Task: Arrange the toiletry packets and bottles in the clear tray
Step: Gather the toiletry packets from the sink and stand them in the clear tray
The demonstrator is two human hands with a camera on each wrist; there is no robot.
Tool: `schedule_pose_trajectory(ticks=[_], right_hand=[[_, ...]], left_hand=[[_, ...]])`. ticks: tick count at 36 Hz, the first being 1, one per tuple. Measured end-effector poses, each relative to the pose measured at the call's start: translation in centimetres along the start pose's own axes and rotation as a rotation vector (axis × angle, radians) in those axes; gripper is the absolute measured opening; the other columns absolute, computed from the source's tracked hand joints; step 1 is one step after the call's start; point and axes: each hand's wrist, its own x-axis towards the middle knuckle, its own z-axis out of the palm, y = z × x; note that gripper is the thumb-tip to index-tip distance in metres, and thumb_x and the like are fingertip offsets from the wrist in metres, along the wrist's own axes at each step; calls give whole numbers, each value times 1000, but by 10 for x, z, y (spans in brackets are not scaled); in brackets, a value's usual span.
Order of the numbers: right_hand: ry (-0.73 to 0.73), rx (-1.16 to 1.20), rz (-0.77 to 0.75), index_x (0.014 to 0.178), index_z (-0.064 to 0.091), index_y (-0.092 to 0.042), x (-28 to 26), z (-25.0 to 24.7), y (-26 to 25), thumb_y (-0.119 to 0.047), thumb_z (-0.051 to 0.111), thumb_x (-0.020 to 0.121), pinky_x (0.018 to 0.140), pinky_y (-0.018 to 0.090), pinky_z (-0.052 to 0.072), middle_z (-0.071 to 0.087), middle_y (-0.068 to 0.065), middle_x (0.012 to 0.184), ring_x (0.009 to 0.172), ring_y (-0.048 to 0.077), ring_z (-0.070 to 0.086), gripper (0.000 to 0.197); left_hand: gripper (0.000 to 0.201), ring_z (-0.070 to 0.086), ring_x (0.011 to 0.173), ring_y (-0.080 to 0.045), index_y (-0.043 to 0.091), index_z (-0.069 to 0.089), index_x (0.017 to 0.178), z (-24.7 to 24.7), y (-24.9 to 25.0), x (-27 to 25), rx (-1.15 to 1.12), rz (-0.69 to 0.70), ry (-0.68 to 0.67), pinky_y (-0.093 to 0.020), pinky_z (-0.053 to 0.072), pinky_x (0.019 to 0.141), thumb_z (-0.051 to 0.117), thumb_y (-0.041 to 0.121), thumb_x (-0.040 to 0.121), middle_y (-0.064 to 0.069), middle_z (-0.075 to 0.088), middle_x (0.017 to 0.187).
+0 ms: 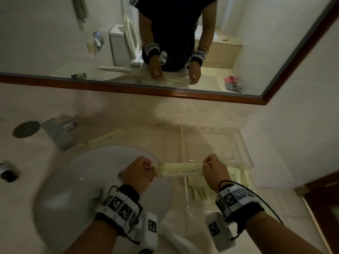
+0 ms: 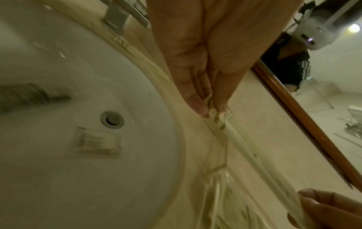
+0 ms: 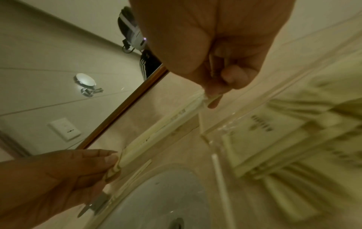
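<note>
A long cream toiletry packet (image 1: pixel 180 169) is stretched level between my two hands above the counter, just left of the clear tray (image 1: pixel 244 143). My left hand (image 1: pixel 149 166) pinches its striped left end (image 2: pixel 214 117). The other end (image 3: pixel 203 99) is pinched by my right hand (image 1: pixel 206 165), thumb against fingers. Several flat cream packets (image 1: pixel 236 180) lie in the tray's near compartment, while its far compartment shows only bare floor. Another long packet (image 1: pixel 104 139) lies on the counter behind the sink. A small dark-capped bottle (image 1: pixel 8 171) lies at the far left.
The white sink basin (image 1: pixel 88 189) lies under my left forearm, with a small square packet (image 2: pixel 98 141) in it near the drain (image 2: pixel 112 120). The chrome faucet (image 1: pixel 58 129) stands behind the basin. A wood-framed mirror (image 1: pixel 165 90) runs along the back. A wall bounds the counter on the right.
</note>
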Motion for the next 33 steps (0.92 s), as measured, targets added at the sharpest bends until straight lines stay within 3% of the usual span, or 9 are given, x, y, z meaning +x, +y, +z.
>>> schedule_pose_trajectory(ticks=[4, 7, 11, 15, 19, 22, 27, 31, 33], right_hand=[[46, 51, 106, 106, 50, -10, -4, -33, 48, -9, 40, 93, 57, 28, 38, 60, 15, 81, 67, 26, 52, 17], [34, 30, 133, 109, 49, -11, -7, -40, 66, -8, 44, 90, 63, 29, 37, 55, 8, 73, 70, 26, 51, 20], [68, 8, 199, 110, 46, -13, -8, -57, 107, -7, 45, 89, 62, 29, 38, 56, 11, 78, 72, 27, 53, 22], [111, -13, 246, 105, 44, -14, -3, -60, 140, -7, 43, 89, 51, 29, 37, 51, 8, 67, 61, 26, 50, 17], [106, -28, 258, 98, 41, -15, 2, -54, 158, -9, 45, 87, 56, 34, 42, 54, 10, 67, 61, 27, 52, 14], [68, -34, 246, 95, 40, -16, 4, -49, 165, -11, 48, 86, 58, 33, 44, 55, 9, 68, 61, 26, 52, 13], [-15, -68, 201, 90, 48, -16, 7, -41, 164, -19, 53, 87, 71, 32, 48, 64, 10, 85, 79, 28, 60, 7], [-49, -82, 182, 85, 51, -21, 13, -35, 161, -22, 56, 86, 76, 31, 49, 67, 10, 93, 88, 29, 62, 5], [-65, -83, 182, 84, 52, -23, 14, -32, 160, -22, 56, 86, 75, 30, 48, 67, 9, 94, 89, 27, 62, 4]], left_hand=[[15, 57, 67, -22, 12, 57, 78, 55, 13, -5, 20, 23, -78, -39, 58, 75, 57, 0, 86, -8, 59, 76], [17, 55, 66, -20, 12, 57, 74, 72, 8, -5, 26, 53, -86, -37, 57, 71, 57, -1, 84, -6, 57, 71], [19, 54, 69, -19, 16, 55, 70, 114, 7, -9, 67, 72, -149, -38, 57, 76, 63, 4, 81, -1, 54, 66], [21, 54, 69, -17, 19, 53, 70, 144, 2, -11, 133, 125, -174, -25, 50, 67, 64, 5, 81, 1, 56, 67], [36, 49, 68, -17, 27, 44, 62, 160, -8, -10, 235, 153, -204, -25, 44, 65, 60, 2, 83, 5, 49, 63], [34, 48, 68, -17, 26, 41, 65, 162, -11, -10, 317, 171, -204, -22, 40, 64, 58, 5, 85, 8, 44, 61], [40, 50, 69, -16, 32, 36, 62, 157, -16, -4, 409, 179, -179, -24, 43, 65, 56, 4, 83, 8, 45, 61], [34, 59, 74, -22, 29, 38, 64, 154, -14, 0, 481, 173, -179, -32, 51, 67, 53, 6, 83, -1, 55, 72], [20, 61, 77, -25, 22, 45, 73, 154, -12, 1, 514, 172, -183, -32, 50, 67, 52, 6, 84, -4, 58, 78]])
